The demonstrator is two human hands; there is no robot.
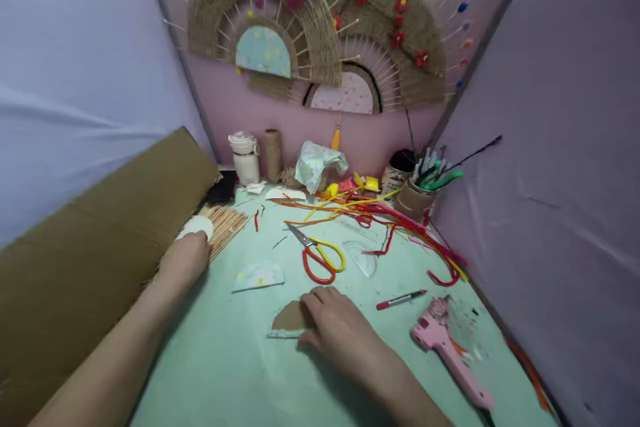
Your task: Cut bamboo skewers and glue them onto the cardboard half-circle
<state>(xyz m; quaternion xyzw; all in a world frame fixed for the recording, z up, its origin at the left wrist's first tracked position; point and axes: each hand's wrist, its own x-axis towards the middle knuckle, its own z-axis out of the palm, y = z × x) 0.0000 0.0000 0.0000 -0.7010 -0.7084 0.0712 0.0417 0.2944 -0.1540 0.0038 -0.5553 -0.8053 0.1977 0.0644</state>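
Observation:
At the left, my left hand [187,255] has its fingers closed on the edge of a white round piece [198,229], beside a pile of thin wooden sticks [227,225]. My right hand [334,323] rests at the front centre with its fingers pressed on a half-round cardboard piece [290,317] edged with patterned cloth. A second half-round piece [259,275], covered in light floral cloth, lies just behind it. Scissors [320,257] with red and yellow handles lie beyond my right hand.
A pink glue gun [450,353] and a red marker [401,300] lie at the right. Cardboard [110,233] stands along the left. Colourful pipe cleaners [395,213], a white jar [245,159] and a twine spool [273,155] are at the back, below hanging fan decorations [417,73].

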